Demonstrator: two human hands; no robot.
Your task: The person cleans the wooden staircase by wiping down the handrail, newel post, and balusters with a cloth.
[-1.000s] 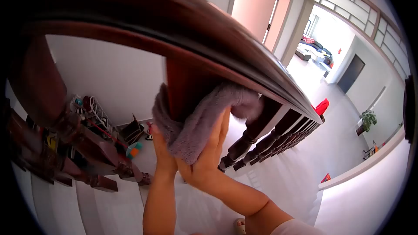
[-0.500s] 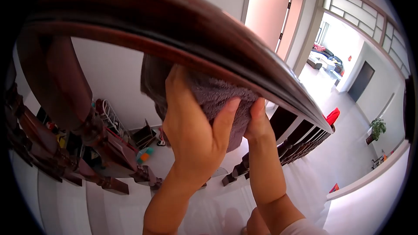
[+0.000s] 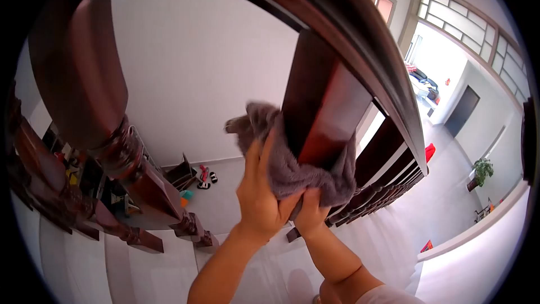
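Note:
A grey-purple plush cloth (image 3: 298,171) is wrapped around the near side of a dark red wooden baluster (image 3: 332,118). On the cloth's left side, my left hand (image 3: 261,194) presses it against the post, fingers pointing up along the fabric. My right hand (image 3: 311,211) grips the cloth's lower edge in front of the post, its thumb close to the left thumb. Above both hands the baluster meets the underside of the glossy handrail (image 3: 382,45). Part of the cloth behind the post is hidden.
Another turned baluster (image 3: 121,146) stands at the left, with more posts beyond. Shoes (image 3: 205,177) and clutter lie on the floor below. At the right are a potted plant (image 3: 481,171), a low wall (image 3: 478,231) and a doorway to a bright room.
Both hands and the cloth have moved down from just under the handrail, exposing the baluster's upper part. The cloth now wraps the post lower down, and the view has shifted.

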